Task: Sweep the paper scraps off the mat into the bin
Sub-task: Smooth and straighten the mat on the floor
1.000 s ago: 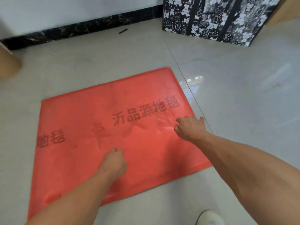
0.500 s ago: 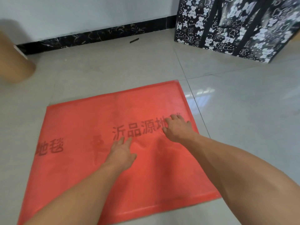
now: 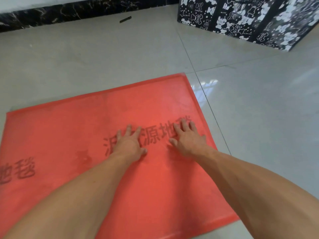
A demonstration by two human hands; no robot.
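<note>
While both bare forearms reach in from the near edge, the two hands lie palm down on a red mat [image 3: 69,135] spread over a pale tiled floor [image 3: 259,126]. The left hand [image 3: 128,144] rests flat near the middle of the mat, fingers spread and pointing away, holding nothing. The right hand [image 3: 187,138] rests just to its right, close to the mat's right edge, also flat with fingers extended and nothing in its grasp. The hands are near each other but not touching. Dark printed characters run across the mat, partly covered by both hands, with more print at its left edge. The picture is soft with blur, and no paper scraps can be made out on the mat. At the far right stands a black bag [image 3: 250,19] patterned with white bears. A dark marbled skirting board [image 3: 69,12] runs along the far wall, and a small dark strip [image 3: 125,19] lies on the floor just in front of it.
</note>
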